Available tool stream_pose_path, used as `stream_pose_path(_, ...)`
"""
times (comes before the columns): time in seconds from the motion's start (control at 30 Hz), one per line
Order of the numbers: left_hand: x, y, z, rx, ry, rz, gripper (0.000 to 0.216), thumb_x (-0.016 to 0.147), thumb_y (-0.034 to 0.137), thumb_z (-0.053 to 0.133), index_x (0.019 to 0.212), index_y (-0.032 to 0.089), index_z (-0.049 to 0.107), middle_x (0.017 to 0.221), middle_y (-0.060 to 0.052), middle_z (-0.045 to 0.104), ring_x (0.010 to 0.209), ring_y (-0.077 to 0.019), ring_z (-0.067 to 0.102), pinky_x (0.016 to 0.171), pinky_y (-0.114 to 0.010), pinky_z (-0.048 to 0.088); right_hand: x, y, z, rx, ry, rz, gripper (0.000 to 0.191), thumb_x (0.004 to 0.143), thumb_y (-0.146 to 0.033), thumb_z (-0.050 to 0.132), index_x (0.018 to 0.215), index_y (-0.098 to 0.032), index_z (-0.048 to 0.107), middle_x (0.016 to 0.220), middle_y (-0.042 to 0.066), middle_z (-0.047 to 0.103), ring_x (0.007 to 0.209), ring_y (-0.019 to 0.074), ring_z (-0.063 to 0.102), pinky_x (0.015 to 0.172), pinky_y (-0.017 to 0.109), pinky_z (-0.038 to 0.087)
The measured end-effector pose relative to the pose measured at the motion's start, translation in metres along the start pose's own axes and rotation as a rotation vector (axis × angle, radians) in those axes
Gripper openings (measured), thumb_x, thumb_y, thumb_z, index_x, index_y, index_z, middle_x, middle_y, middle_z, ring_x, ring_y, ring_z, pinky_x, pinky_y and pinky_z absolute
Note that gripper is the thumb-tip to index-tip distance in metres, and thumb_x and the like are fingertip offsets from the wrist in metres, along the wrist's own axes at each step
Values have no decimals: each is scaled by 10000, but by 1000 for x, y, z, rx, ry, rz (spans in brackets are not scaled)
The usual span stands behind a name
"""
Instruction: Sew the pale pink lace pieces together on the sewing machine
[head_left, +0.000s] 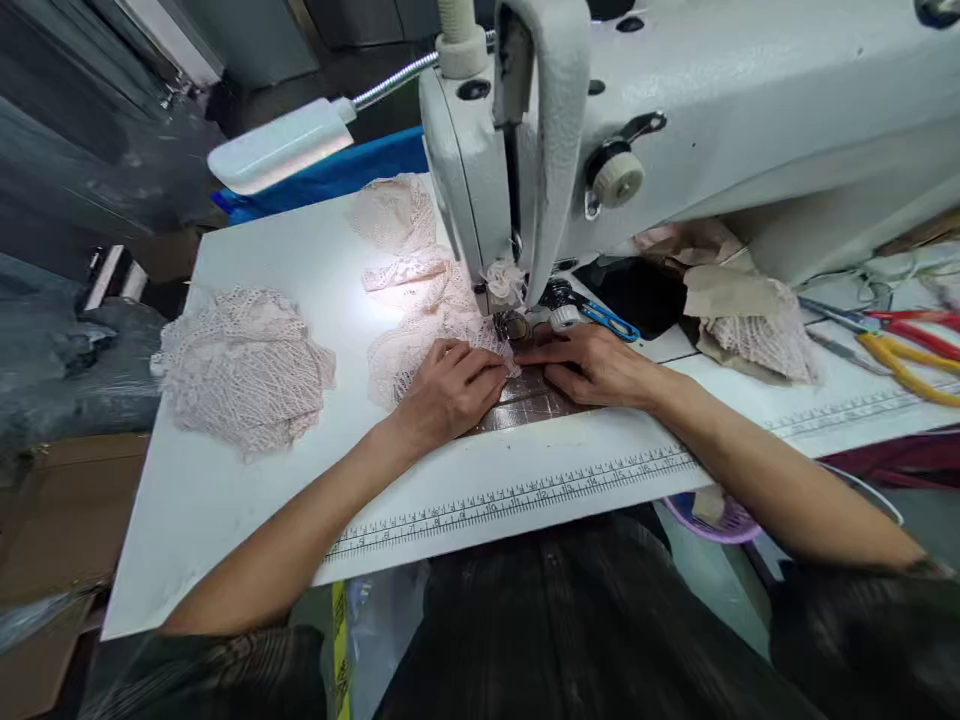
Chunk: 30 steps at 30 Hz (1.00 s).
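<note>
White sewing table [195, 500] spanning the frame, pale lace [403, 348] lying at centre, left hand [454, 388] resting on it, fingers bunching together, grip impossible to tell, right hand [600, 365] lying at its right edge, visible fingers spreading apart

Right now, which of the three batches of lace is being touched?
The middle lace, the one the left fingers rest on. The far-left heap and far-right piece both lie apart from any fingers.
</note>
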<state>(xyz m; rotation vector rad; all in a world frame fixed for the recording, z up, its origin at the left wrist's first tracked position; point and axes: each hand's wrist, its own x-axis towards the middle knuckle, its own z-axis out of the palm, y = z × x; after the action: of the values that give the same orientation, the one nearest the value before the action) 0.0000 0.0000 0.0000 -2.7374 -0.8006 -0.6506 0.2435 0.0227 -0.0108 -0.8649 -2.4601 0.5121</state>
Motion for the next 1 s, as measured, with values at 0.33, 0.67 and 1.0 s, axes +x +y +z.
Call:
stream_pose_path(0.33,5,15,-11,82,-37,-24,175,914,191,555,1014,119,680,1039,-107,721,819,-219,626,789,-432,444,1,0,-2,-89,-50,-113,342,922,-213,470,1141,-236,731,1046,110,613,838,188,597,715,313,475)
stream_pose_path(0.67,1,13,-11,70,-88,-54,217,929,244,511,1027,146,677,1090,-85,705,858,-216,618,929,-465,429,1,-13,-4,-213,-85,-52,342,927,-221,480,1180,-237,709,1090,118,614,852,206,594,717,326,471)
stream_pose_path(1.0,-1,-5,-11,-43,-155,-81,369,924,372,513,1167,133,655,1216,-115,669,977,-268,622,1029,-583,382,7,-29,-3,-390,-102,15,377,946,-200,435,1264,-165,634,1056,144,605,723,166,544,630,276,408)
